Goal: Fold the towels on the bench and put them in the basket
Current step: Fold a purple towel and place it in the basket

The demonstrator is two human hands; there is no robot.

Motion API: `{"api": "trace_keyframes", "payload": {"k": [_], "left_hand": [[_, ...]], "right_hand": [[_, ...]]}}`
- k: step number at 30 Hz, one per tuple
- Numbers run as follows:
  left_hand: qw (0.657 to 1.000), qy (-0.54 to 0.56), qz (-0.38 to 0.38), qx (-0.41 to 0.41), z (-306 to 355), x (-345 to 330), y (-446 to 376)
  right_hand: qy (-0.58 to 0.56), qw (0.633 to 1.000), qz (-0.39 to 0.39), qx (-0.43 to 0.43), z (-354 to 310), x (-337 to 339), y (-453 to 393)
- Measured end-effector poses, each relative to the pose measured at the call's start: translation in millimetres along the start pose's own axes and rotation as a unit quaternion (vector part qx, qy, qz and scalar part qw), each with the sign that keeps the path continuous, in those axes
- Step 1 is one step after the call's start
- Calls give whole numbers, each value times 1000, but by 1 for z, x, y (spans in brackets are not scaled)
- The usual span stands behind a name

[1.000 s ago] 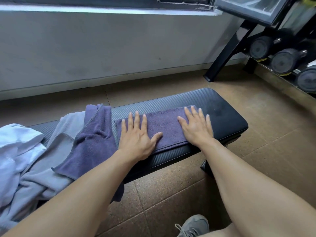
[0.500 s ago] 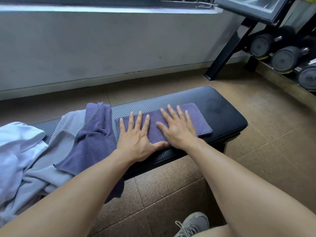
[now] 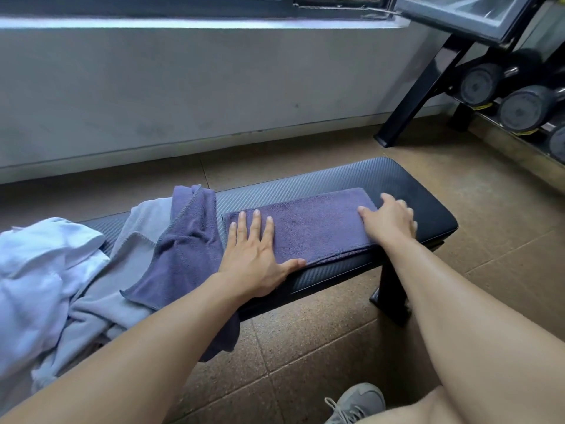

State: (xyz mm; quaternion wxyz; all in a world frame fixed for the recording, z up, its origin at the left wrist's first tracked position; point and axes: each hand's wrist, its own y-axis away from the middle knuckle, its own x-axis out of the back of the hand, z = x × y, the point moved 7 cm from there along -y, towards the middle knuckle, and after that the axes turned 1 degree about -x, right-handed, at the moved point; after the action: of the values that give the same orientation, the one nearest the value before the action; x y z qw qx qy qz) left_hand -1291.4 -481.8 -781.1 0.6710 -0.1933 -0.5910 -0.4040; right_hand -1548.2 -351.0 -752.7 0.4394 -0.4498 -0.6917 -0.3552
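Head view: the left hand is laid flat with fingers straight and slightly spread, palm pressed on the left end of the folded purple towel, thumb extended along its near edge. The right hand is set at the right end of the same towel, fingers bent down over the short edge; whether that edge is pinched or only pressed cannot be told, since the fingertips are hidden. The towel is presented as a long, flat strip of dark purple microfibre, folded in layers that show along the near edge, and it is lying lengthwise on the right half of the black padded bench. It is judged to be light, soft and limp, with no stiffness of its own, so sagging is expected if it is lifted from one point; a hold at both corners of a short end is advised for the next fold. Some slip on the smooth bench pad is to be expected. Further left, an unfolded purple towel, a grey towel and a white towel are heaped over the bench. No basket is shown.
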Motion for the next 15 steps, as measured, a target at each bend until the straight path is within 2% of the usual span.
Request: {"api": "trace_keyframes", "payload": {"k": [4,7,11,13,15], "left_hand": [[1000,4,-6,-23,6,2,9],[999,18,-10,-48,10,5,13],[997,46,-21,-66,13,11,18],[991,114,6,-65,12,22,20],[981,182,45,-47,5,37,20]], "right_hand": [[-23,992,-97,-72,9,-8,-10],[-86,991,-84,-66,7,-4,-5],[-162,986,-26,15,-17,36,12],[-194,978,-7,75,-44,55,31],[-218,967,-20,132,-75,61,57]]}}
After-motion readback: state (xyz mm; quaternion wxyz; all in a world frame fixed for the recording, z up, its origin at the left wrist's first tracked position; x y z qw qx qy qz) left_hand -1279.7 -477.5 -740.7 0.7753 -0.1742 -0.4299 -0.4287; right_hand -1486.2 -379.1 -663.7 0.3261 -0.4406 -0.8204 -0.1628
